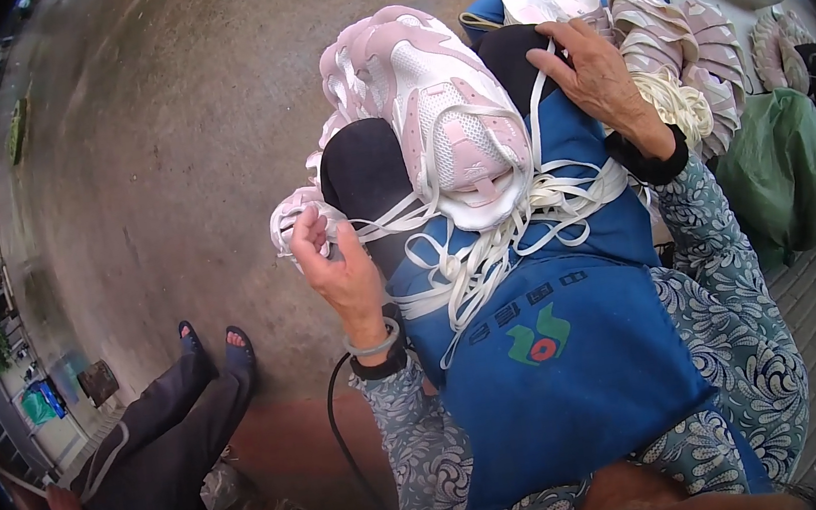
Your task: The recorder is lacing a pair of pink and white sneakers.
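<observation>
Loosely open, the left hand [343, 281] and right hand [601, 80] are flanking a pink-and-white mesh shoe upper [458, 88] with flat white laces [474, 276].

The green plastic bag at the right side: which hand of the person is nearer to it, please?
The right hand. It is above and left of the green plastic bag in the picture; the left hand is farther away, across the blue apron.

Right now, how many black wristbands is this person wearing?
2: one wide black wristband behind the left hand, beside a grey ring-shaped bracelet; another behind the right hand. Any under the blue-grey leaf-patterned sleeves would be hidden.
</observation>
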Demonstrator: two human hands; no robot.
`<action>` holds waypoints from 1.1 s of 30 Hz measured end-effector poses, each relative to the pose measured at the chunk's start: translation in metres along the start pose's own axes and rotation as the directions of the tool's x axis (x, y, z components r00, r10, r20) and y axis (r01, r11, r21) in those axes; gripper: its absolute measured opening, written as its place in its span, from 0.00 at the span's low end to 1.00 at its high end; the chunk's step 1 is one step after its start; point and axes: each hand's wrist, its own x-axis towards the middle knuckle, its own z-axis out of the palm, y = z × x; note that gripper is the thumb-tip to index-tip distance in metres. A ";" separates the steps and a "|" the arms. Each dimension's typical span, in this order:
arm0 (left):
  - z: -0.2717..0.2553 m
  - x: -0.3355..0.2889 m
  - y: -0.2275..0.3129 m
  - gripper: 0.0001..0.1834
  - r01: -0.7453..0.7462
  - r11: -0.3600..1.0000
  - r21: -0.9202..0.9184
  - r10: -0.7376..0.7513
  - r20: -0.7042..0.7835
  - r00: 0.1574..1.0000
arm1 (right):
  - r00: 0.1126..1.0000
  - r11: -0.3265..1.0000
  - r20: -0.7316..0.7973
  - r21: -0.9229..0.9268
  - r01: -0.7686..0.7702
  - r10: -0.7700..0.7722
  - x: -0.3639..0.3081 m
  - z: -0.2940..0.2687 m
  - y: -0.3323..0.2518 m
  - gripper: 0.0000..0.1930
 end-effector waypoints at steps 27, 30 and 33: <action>-0.013 -0.011 0.043 0.06 0.049 0.995 -0.090 -0.013 0.365 0.931 | 0.881 0.888 0.120 0.022 0.459 -0.458 -0.010 -0.002 -0.026 0.07; 0.006 -0.010 0.052 0.08 0.103 0.899 -0.426 0.043 0.320 0.947 | 0.915 0.914 0.117 0.182 0.362 -0.386 -0.008 0.000 -0.033 0.03; 0.007 -0.004 0.062 0.06 0.126 0.910 -0.394 0.030 0.366 0.930 | 0.957 0.842 0.275 0.535 -0.073 -0.092 -0.006 -0.012 -0.060 0.04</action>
